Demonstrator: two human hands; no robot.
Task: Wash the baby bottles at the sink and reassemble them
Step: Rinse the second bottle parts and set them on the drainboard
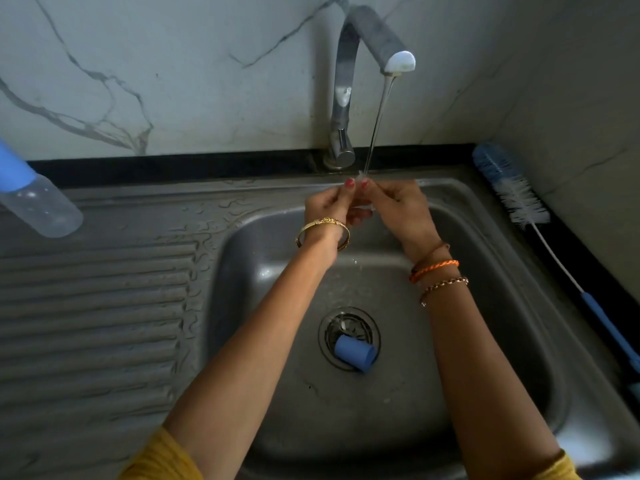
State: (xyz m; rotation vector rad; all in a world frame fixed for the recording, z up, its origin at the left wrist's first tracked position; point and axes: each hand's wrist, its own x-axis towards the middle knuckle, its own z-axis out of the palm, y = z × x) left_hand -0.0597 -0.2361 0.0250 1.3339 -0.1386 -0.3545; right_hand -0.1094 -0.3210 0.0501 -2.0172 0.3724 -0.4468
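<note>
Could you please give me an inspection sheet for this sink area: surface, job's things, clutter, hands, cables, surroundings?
Surface: steel sink, wet; ribbed drainboard on the left.
Job's things: a small clear part is held under the running water; blue cap lies on the drain; bottle with blue top lies on the drainboard; brush lies along the right rim.
Clutter: nothing seen.
Hands: left hand and right hand both pinch the clear part.
Cables: nothing seen.
Surroundings: tap, marble-look wall.
</note>
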